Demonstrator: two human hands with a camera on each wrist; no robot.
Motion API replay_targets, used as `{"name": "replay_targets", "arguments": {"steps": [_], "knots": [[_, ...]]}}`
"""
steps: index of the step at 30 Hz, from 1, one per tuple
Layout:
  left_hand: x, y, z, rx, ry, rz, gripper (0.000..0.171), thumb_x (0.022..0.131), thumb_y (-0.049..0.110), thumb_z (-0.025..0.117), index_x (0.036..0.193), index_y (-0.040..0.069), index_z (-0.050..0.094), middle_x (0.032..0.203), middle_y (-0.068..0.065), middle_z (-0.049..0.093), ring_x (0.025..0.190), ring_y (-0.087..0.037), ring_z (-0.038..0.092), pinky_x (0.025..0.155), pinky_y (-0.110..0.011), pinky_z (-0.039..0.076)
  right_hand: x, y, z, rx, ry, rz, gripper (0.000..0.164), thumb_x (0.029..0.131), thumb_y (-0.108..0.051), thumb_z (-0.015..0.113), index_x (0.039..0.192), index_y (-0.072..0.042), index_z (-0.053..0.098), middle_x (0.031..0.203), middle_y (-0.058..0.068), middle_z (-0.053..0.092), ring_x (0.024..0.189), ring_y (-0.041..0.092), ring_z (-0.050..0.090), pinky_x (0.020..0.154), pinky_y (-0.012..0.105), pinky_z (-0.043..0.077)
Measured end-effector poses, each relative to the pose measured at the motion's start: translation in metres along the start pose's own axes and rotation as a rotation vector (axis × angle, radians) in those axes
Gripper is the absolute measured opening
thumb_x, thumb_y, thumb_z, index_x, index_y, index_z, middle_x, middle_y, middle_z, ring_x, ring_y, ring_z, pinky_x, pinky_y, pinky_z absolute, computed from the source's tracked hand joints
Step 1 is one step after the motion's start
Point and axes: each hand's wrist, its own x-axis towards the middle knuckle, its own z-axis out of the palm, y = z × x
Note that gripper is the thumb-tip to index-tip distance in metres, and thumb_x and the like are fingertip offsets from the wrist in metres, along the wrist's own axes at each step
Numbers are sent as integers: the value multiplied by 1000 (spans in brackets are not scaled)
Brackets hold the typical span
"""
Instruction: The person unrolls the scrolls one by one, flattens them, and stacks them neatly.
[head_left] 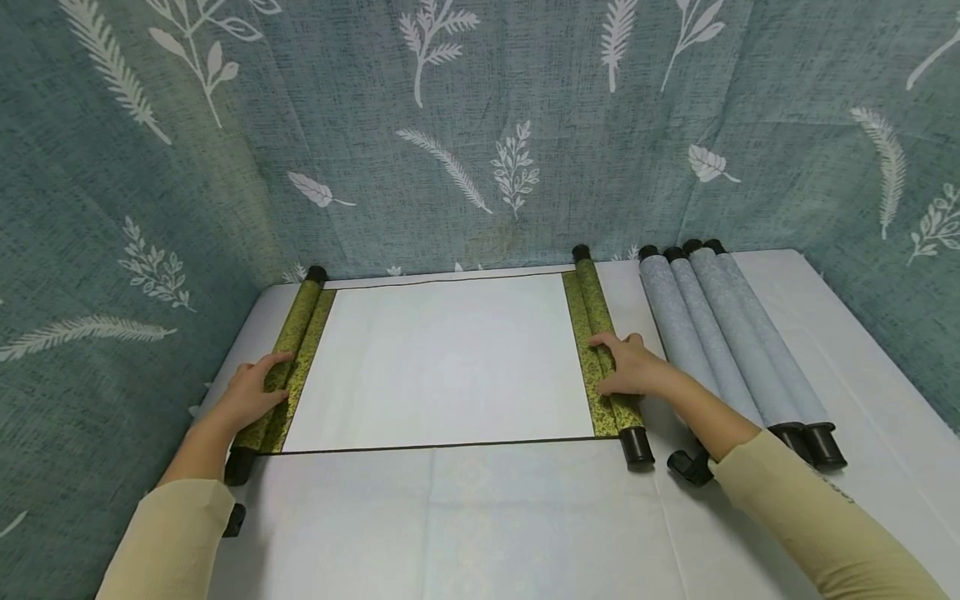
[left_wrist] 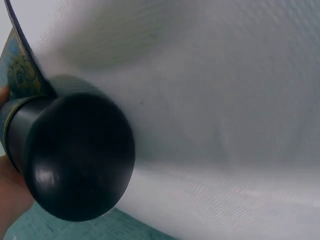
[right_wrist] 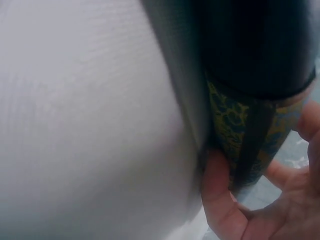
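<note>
- A scroll lies spread flat on the white table (head_left: 480,533), its blank white sheet (head_left: 450,358) face up in the middle.
- At its left end is the left roll (head_left: 302,312), green and patterned; at its right end, the matching right roll (head_left: 592,292). Both slant a little inward at the far end.
- A green strip (head_left: 582,350) runs between sheet and roll on either side.
- The left hand (head_left: 246,398) has hold of the left roll about midway along, thumb and fingers parted just enough to straddle it.
- The right hand (head_left: 636,367) grips the right roll the same way, somewhat nearer its close end; the right wrist view shows digits on both sides of it.
- Each roll ends in black caps (head_left: 637,448); one fills much of the left wrist view.
- To the right of the scroll, four grey rolls (head_left: 746,325) lie side by side, partly behind the right forearm.
- Both arms wear pale yellow sleeves (head_left: 817,508).
- Behind and to the sides hangs green-blue cloth (head_left: 525,92) printed with white leaves.
</note>
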Motion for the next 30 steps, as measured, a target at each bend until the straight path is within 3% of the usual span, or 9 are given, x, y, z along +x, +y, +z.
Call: {"name": "replay_targets", "arguments": {"steps": [8,14,20,25,30], "knots": [[-1,-6,0,-30,4,16,62,95,9,52,147,-3,20,135,-42,21,121,-61,20,86,-70,28,1,6,-3,30,-42,-12,82,79,-11,67,148,-3,24,134,42,15,110,45,34,66,37,39],[-4,-8,2,-39,-1,1,64,97,16,53,148,-1,19,137,-42,19,122,-61,19,87,-71,28,-4,7,-2,33,-33,-40,79,84,-13,67,149,-3,23,136,41,18,123,52,27,80,51,41],[-10,-15,3,-72,-6,23,68,96,19,55,150,0,17,140,-41,18,123,-60,20,87,-70,29,-14,5,-2,80,-10,-52,83,85,-14,69,150,-1,18,140,42,16,130,57,20,95,64,33],[-15,-15,3,-78,-26,50,68,94,13,56,149,-2,18,140,-40,19,123,-60,20,88,-70,29,-21,2,-1,53,5,-60,87,83,-17,70,150,-2,17,140,42,22,127,55,29,91,60,38],[-18,-6,6,-26,-34,9,68,96,20,55,148,-4,19,138,-45,16,122,-62,19,88,-71,29,-27,7,-3,69,-4,-110,90,83,-23,72,151,-4,17,139,43,23,122,56,34,83,54,43]]}}
